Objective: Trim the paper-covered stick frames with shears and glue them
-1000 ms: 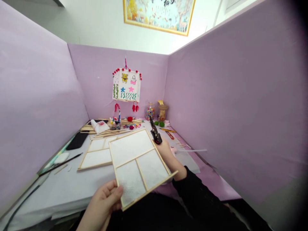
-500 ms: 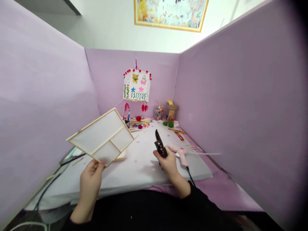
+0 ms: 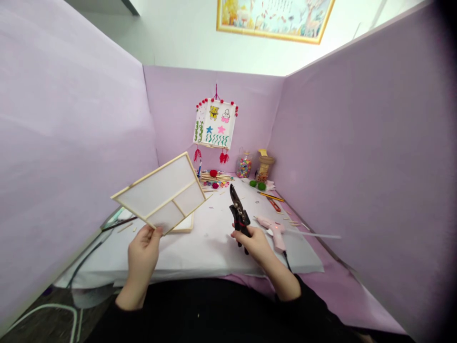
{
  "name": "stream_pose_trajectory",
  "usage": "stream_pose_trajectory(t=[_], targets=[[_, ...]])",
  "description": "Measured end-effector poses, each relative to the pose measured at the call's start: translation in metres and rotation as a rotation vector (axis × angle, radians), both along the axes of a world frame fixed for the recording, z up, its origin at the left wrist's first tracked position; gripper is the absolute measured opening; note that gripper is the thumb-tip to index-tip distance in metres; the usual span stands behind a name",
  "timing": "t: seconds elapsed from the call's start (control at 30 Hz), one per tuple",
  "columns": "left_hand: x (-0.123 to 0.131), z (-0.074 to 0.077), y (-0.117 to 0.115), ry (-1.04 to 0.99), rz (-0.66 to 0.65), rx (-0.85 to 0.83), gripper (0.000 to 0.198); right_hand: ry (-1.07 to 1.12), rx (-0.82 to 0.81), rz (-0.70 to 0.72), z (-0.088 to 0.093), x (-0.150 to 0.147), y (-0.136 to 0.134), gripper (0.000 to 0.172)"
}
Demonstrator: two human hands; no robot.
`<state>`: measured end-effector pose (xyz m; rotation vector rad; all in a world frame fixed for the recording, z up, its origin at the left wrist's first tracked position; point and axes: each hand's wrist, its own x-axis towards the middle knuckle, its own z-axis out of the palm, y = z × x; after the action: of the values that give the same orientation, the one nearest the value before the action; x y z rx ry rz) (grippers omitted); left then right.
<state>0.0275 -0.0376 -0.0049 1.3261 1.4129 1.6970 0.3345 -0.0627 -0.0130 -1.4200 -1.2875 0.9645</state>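
Observation:
My left hand [image 3: 144, 250] pinches the lower edge of a wooden-framed panel [image 3: 153, 190] with a white sheet and thin dividing strips. The panel is raised and tilted above the table. A thin stick end juts past its right corner. My right hand [image 3: 254, 243] is closed round the handles of black pruning shears [image 3: 239, 212], their blades pointing up and away from me. A second pale wooden frame [image 3: 185, 225] lies on the table, partly hidden behind the panel. Just right of my right hand lies a pink hot glue gun [image 3: 273, 228] with a long glue stick in its back.
A decorated white lantern [image 3: 216, 123] hangs at the back wall. Beneath it lie several wooden sticks [image 3: 217, 178]. A jar of colourful pompoms [image 3: 244, 166], a brown pot [image 3: 264, 166] and a red utility knife [image 3: 274, 205] are toward the right. Purple partitions [image 3: 357, 143] enclose the table.
The shears have turned more upright and my right hand's grip now shows more of the handles. My left hand still holds the panel. The whole view has shifted slightly.

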Motion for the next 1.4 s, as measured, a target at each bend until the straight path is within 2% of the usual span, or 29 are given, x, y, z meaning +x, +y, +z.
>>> stream_pose_trajectory(t=[0.1, 0.23, 0.33, 0.47, 0.63, 1.07, 1.3, 1.4], targets=[[0.004, 0.006, -0.004, 0.063, 0.015, -0.004, 0.037, 0.043, 0.021, 0.052, 0.007, 0.002, -0.001, 0.042], [0.008, 0.011, -0.010, 0.123, 0.071, 0.016, 0.031, 0.119, -0.004, 0.118, 0.009, 0.003, -0.003, 0.049], [0.007, 0.015, -0.011, 0.218, 0.166, 0.097, 0.026, 0.117, -0.043, 0.118, 0.010, 0.000, -0.008, 0.044], [0.007, 0.025, -0.010, 0.362, 0.280, 0.188, 0.023, 0.092, -0.082, 0.131, 0.018, -0.009, -0.014, 0.049], [0.012, 0.029, -0.008, 0.482, 0.342, 0.276, 0.026, 0.071, -0.089, 0.180, 0.026, -0.020, -0.014, 0.055], [0.015, 0.030, -0.008, 0.638, 0.378, 0.405, 0.026, 0.115, -0.099, 0.198, 0.029, -0.027, -0.014, 0.058], [0.013, 0.027, -0.004, 0.623, 0.247, 0.626, 0.015, 0.151, -0.127, 0.242, 0.039, -0.026, -0.016, 0.062], [0.013, 0.026, -0.003, 0.645, 0.236, 0.666, 0.014, 0.175, -0.111, 0.252, 0.041, -0.025, -0.016, 0.063]])
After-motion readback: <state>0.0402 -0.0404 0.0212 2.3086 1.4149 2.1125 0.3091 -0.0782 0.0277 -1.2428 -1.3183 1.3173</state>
